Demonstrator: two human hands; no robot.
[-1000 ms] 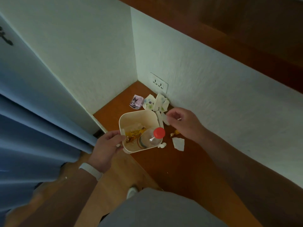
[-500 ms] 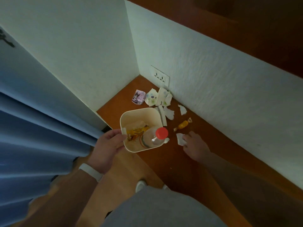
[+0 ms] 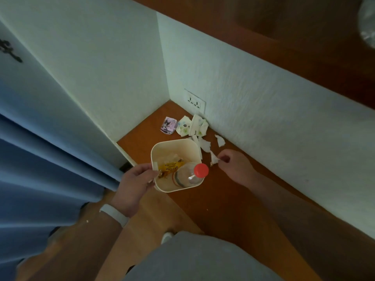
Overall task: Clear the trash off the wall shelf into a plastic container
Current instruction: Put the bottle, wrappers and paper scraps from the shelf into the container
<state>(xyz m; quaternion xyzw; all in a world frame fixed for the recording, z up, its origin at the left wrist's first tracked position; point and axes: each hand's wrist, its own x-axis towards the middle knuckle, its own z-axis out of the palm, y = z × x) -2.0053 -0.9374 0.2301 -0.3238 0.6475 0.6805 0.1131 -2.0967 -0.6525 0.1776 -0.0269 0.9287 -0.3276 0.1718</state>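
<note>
1. The right hand (image 3: 236, 168) has its fingers (image 3: 223, 159) pinched together on a white paper scrap (image 3: 213, 157), just beside the rim of the container (image 3: 176, 141); whether the scrap is lifted clear of the shelf (image 3: 223, 199) I cannot tell.
2. The left hand (image 3: 135, 184) has its thumb and fingers clamped on the container's near-left wall and steadies it at the shelf edge.
3. Next to those left fingers, inside the container, lie a yellow wrapper (image 3: 169, 166), some crumpled paper and a clear bottle (image 3: 187, 176) with a red cap. I judge that part of the job as done.
4. Beyond the right fingers, toward the wall, are more torn white scraps (image 3: 205, 146) and one small piece (image 3: 220, 140) by the wall.
5. Farther out, in the corner under the socket (image 3: 194, 100), are flowered wrappers (image 3: 192, 126) and a purple cartoon packet (image 3: 168, 125). These are still to collect, so the task looks roughly half finished.
6. Against half a second ago: the right hand was flat and low on the shelf by that scrap; now it has closed on it and moved up toward the container. The yellow sweet that lay there no longer shows.
</note>
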